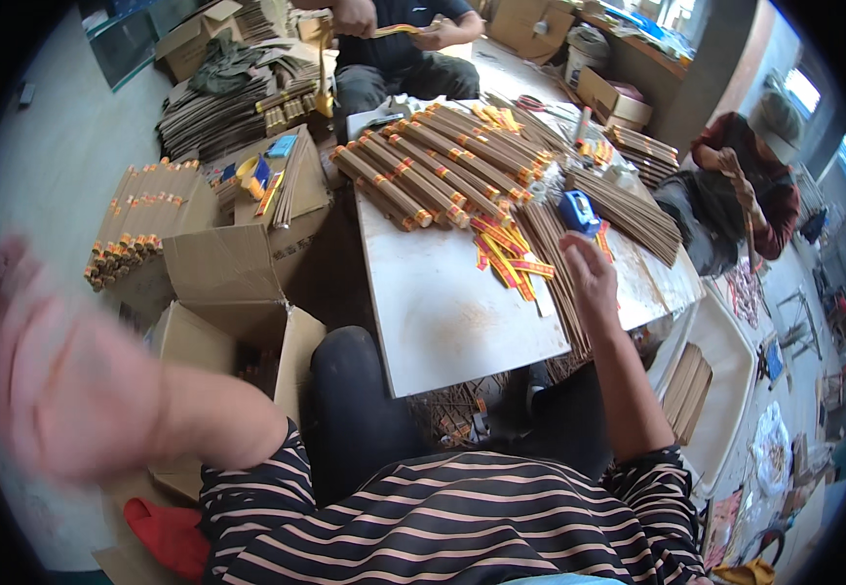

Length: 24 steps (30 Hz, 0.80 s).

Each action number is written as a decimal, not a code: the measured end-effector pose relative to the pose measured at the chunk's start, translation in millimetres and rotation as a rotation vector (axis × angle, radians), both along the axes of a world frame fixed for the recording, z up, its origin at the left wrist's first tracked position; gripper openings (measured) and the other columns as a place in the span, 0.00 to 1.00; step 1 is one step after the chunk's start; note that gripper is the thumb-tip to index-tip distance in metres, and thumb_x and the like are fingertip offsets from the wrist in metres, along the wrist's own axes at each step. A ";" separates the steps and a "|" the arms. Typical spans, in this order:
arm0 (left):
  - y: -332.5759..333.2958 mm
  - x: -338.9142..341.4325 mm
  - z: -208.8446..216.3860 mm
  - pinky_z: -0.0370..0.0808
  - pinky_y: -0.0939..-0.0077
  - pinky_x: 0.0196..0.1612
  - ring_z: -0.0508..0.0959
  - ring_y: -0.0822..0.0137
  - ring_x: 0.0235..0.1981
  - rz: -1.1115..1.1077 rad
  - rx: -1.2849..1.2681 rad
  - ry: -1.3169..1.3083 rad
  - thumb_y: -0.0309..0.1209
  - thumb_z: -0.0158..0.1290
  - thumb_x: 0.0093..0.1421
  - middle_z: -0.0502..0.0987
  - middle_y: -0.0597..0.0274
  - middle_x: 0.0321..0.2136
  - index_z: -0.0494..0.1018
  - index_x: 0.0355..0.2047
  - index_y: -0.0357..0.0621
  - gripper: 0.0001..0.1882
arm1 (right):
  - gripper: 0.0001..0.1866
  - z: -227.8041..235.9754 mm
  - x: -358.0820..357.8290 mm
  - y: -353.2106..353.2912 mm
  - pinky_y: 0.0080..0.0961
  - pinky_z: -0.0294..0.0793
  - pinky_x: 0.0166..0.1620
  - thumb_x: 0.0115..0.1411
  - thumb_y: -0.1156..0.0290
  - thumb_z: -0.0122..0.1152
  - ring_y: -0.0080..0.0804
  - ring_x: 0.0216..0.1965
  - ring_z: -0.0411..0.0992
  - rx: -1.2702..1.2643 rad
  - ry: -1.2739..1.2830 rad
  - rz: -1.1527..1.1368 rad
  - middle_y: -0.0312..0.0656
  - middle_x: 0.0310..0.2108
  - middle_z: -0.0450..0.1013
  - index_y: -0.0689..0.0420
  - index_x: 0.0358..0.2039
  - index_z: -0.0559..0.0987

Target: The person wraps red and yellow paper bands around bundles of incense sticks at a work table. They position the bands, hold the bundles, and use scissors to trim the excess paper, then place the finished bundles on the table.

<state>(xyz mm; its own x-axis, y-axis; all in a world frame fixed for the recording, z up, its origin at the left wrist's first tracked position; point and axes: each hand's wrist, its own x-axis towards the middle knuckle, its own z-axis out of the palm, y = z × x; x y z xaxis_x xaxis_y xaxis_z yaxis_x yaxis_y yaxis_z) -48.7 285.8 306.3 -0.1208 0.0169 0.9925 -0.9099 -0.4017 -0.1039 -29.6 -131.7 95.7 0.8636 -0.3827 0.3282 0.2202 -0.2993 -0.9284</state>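
Note:
My left hand is raised at the far left, close to the camera and smeared by motion; its fingers do not show clearly. Over the table's right part is my right hand, its fingers stretched forward just below a small blue object, with nothing visible in them. Under and beside it lie loose thin brown sticks. To its left is a scatter of red and yellow paper strips. Farther back, several bundles of brown sticks, banded in red and yellow, are piled on the white table.
An open cardboard box stands left of my knees. Behind it, more banded bundles are stacked. A person across the table holds a yellow strip; another person sits at the right with sticks. A white tub holds brown sticks.

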 end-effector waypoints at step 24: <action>-82.1 271.8 -132.3 0.68 0.76 0.43 0.71 0.67 0.38 -0.545 -0.515 1.262 0.34 0.44 0.58 0.71 0.56 0.35 0.65 0.39 0.35 0.14 | 0.16 43.8 203.1 -17.8 0.25 0.69 0.44 0.57 0.64 0.48 0.30 0.37 0.69 0.411 0.245 0.286 0.45 0.35 0.69 0.64 0.39 0.69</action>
<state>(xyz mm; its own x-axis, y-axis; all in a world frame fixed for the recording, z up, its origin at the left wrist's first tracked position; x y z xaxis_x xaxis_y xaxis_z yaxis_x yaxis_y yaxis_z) 223.1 203.7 174.0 0.9408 0.1524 0.3027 -0.3342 0.2682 0.9035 173.5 -149.5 139.5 0.9842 -0.1757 -0.0223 0.0023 0.1385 -0.9904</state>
